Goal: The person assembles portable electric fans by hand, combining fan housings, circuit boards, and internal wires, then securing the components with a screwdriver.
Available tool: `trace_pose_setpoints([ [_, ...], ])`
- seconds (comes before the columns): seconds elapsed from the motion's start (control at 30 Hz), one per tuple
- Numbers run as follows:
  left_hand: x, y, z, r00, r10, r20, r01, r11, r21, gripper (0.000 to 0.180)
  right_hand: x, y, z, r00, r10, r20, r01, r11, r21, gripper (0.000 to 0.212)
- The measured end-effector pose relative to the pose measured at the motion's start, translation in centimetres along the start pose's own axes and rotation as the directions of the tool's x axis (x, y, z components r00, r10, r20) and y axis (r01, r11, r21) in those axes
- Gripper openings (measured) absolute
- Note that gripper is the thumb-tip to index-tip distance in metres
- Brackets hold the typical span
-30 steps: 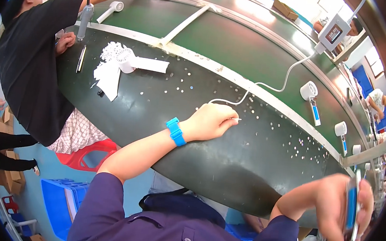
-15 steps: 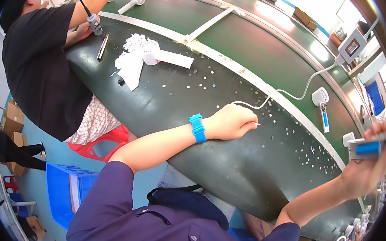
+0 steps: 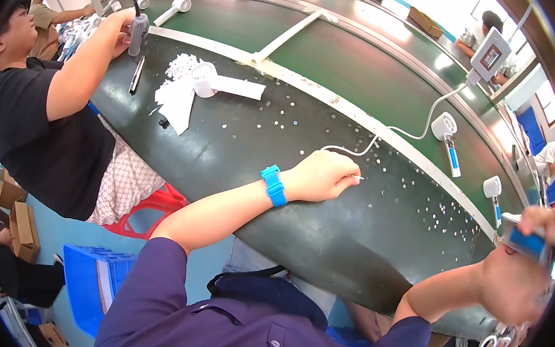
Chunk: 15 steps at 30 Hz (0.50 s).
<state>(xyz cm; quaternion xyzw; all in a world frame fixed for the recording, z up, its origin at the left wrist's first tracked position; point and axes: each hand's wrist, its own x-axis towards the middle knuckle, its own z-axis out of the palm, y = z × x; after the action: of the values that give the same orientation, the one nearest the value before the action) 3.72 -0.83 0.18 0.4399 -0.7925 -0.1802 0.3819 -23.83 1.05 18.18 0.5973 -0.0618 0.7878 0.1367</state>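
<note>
My left hand [image 3: 319, 179] rests on the dark tabletop, its fingers pinched around the white plug end of a cable [image 3: 351, 152]. A blue strap circles that wrist. The cable runs to a white tester with a small screen [image 3: 492, 56]. Raised at the right rim, my right hand [image 3: 513, 283] is smeared by motion. At its fingers is an opened silver-grey handle with a blue battery [image 3: 527, 243], apparently gripped; the rest of this piece is hidden. Beyond it, two white handheld fans, one here [image 3: 445, 126] and another here [image 3: 492, 186], lie with blue batteries showing.
Small round bits [image 3: 440, 219] are scattered over the table. White fan parts [image 3: 201, 79] and a pen [image 3: 137, 75] lie to the left. A co-worker in black [image 3: 42, 142] sits there beside a hanging grey tool [image 3: 138, 33]. A blue crate [image 3: 82, 288] stands on the floor.
My right hand and the piece with the blue battery have moved down slightly at the right rim. My left hand keeps its pinch on the cable. The view has shifted, revealing more co-workers.
</note>
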Motion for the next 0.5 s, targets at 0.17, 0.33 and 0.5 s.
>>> trace_pose_setpoints([
  [0.17,0.9,0.3,-0.2,1.0,0.006,0.014,-0.006,1.0,-0.02,0.012,-0.4,0.2,-3.4,0.989,-0.112,-0.092,0.096,0.981,-0.168,0.041],
  [0.33,-0.1,0.1,-0.5,0.999,-0.002,-0.037,0.002,1.0,-0.001,0.013,-1.1,0.4,-4.3,0.977,0.212,-0.032,-0.176,0.876,0.449,0.048],
  [0.5,0.4,0.3,-0.2,1.0,0.005,-0.003,-0.005,1.0,-0.025,0.013,0.2,0.7,-4.6,0.861,0.497,0.112,-0.381,0.483,0.788,0.043],
])
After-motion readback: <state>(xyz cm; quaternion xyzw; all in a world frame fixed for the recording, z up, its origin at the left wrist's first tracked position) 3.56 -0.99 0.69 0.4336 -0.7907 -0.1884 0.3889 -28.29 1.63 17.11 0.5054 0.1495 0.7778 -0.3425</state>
